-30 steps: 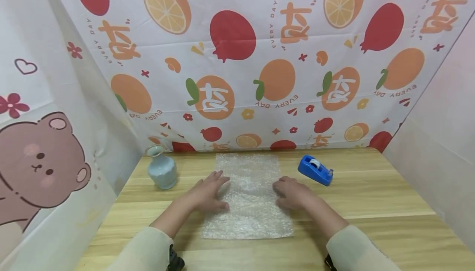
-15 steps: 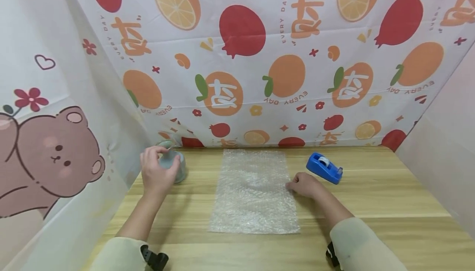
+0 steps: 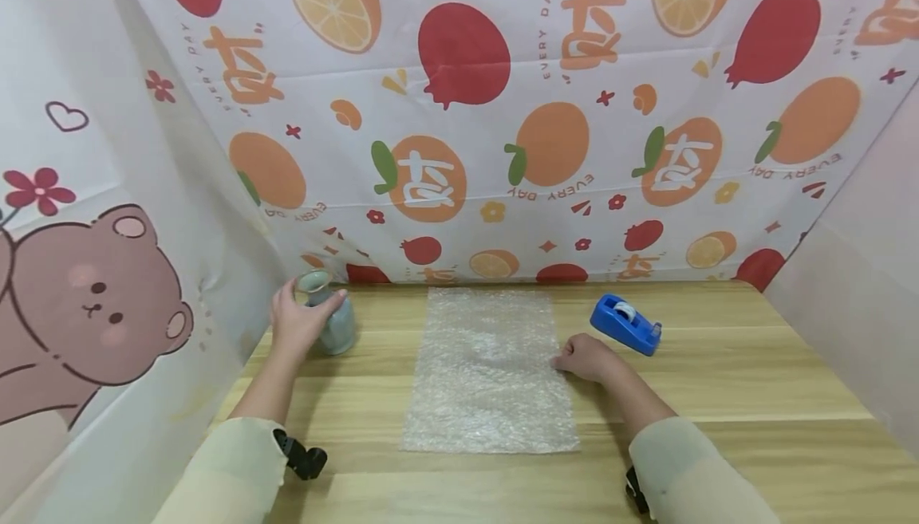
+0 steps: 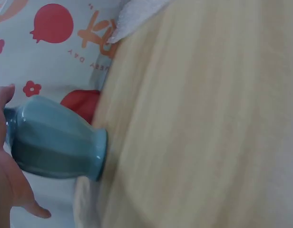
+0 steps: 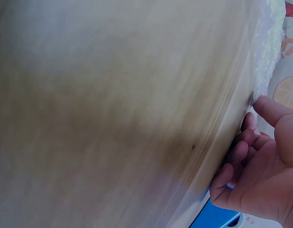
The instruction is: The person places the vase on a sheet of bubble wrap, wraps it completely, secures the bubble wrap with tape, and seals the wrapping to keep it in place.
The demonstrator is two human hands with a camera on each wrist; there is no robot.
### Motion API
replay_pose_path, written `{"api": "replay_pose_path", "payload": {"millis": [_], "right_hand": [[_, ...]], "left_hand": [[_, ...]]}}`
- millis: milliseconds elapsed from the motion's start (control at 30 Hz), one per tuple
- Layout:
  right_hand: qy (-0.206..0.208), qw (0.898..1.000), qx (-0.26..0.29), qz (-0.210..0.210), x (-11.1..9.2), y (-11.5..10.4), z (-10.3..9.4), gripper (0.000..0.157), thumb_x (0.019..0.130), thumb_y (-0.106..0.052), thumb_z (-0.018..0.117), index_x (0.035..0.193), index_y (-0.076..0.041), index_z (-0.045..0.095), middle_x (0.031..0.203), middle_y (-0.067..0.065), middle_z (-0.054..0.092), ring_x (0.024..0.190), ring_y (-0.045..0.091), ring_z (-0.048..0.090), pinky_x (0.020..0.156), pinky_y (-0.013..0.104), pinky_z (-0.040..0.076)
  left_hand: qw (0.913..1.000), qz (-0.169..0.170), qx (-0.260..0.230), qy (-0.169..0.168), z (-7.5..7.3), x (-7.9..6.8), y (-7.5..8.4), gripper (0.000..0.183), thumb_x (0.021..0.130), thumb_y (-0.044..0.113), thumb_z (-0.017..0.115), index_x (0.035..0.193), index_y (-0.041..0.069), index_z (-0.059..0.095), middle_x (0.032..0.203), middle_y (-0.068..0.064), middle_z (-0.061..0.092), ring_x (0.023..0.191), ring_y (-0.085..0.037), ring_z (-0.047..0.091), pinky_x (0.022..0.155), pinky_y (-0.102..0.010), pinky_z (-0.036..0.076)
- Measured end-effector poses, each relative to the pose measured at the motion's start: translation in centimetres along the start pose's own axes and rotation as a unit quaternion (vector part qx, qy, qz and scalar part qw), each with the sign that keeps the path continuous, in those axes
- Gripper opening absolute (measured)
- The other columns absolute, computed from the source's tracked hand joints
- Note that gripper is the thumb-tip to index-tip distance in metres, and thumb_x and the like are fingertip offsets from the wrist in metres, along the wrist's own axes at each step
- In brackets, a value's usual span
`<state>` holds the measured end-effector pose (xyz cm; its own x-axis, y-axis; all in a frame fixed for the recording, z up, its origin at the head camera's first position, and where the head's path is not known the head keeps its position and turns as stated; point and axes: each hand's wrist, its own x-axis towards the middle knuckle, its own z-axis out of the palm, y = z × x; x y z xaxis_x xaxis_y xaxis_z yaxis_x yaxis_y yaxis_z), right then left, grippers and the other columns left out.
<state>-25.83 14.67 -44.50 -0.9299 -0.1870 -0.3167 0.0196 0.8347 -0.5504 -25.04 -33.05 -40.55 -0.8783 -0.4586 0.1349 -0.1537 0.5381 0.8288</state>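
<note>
A pale blue-green ceramic vase (image 3: pixel 340 331) stands upright at the table's back left corner. My left hand (image 3: pixel 297 323) holds it at the neck, thumb on the near right side and fingers on the far left. In the left wrist view the vase body (image 4: pixel 56 137) shows below the hand, its foot at the tabletop. A clear sheet of bubble wrap (image 3: pixel 488 380) lies flat in the middle. Beside its right edge rests my right hand (image 3: pixel 590 358), fingers loosely bent. The right wrist view shows the thumb (image 5: pixel 275 111) straight, its tip right at the wrap's edge.
A blue tape dispenser (image 3: pixel 625 323) with a roll in it sits on the wooden table (image 3: pixel 732 380), behind and right of the right hand. A fruit-print sheet (image 3: pixel 467 149) hangs along the back edge, with a bear-print sheet (image 3: pixel 93 309) on the left.
My left hand left the bubble wrap, reached over to the vase and came down around its neck. The right hand stayed by the wrap's right edge, its fingers bending in. The view shifted slightly.
</note>
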Motion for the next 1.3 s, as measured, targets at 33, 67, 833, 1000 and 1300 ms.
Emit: {"api": "replay_pose_path", "payload": {"millis": [33,67,833,1000,1300], "right_hand": [[-0.001,1.000,0.003,-0.001,0.0,0.1,0.1,0.031,0.092,-0.037,0.067,0.082,-0.009,0.059,0.074,0.004,0.054,0.071,0.019,0.052,0.062,0.029,0.038],[-0.002,1.000,0.006,0.000,0.0,0.1,0.1,0.031,0.092,-0.037,0.067,0.082,-0.009,0.059,0.074,0.004,0.054,0.071,0.019,0.052,0.062,0.029,0.038],[0.020,1.000,0.005,0.006,0.6,0.2,0.0,0.032,0.091,-0.039,0.068,0.081,-0.010,0.059,0.077,0.003,0.056,0.072,0.019,0.052,0.062,0.029,0.039],[0.021,1.000,0.016,0.016,0.5,0.6,-0.7,0.036,0.091,-0.045,0.067,0.081,-0.010,0.060,0.075,0.003,0.054,0.071,0.020,0.051,0.061,0.029,0.038],[0.024,0.995,0.099,-0.008,-1.2,0.0,-1.4,0.046,0.095,-0.054,0.056,0.098,-0.009,0.065,0.080,0.007,0.059,0.076,0.022,0.053,0.064,0.030,0.041]], "left_hand": [[1.0000,0.003,0.005,-0.001,0.2,0.3,0.1,0.105,0.077,0.061,0.074,0.153,0.006,0.027,0.157,-0.020,0.023,0.143,-0.040,0.022,0.113,-0.059,0.025],[0.9999,0.006,0.009,0.002,0.3,0.6,0.1,0.104,0.076,0.061,0.075,0.152,0.005,0.029,0.156,-0.020,0.027,0.142,-0.039,0.024,0.113,-0.058,0.026],[0.8653,-0.078,-0.489,0.076,3.5,-0.2,2.5,0.010,0.077,-0.006,0.071,0.078,0.002,0.067,0.064,-0.004,0.070,0.060,-0.016,0.069,0.069,-0.024,0.056],[0.8096,-0.161,-0.564,-0.019,4.6,-3.3,4.5,0.008,0.091,0.008,0.061,0.086,0.007,0.067,0.079,-0.002,0.072,0.085,-0.017,0.069,0.089,-0.030,0.052],[0.7797,-0.206,-0.589,-0.049,6.9,-9.6,6.1,0.027,0.097,0.017,0.051,0.079,0.012,0.071,0.082,0.002,0.072,0.095,-0.016,0.065,0.094,-0.030,0.045]]}}
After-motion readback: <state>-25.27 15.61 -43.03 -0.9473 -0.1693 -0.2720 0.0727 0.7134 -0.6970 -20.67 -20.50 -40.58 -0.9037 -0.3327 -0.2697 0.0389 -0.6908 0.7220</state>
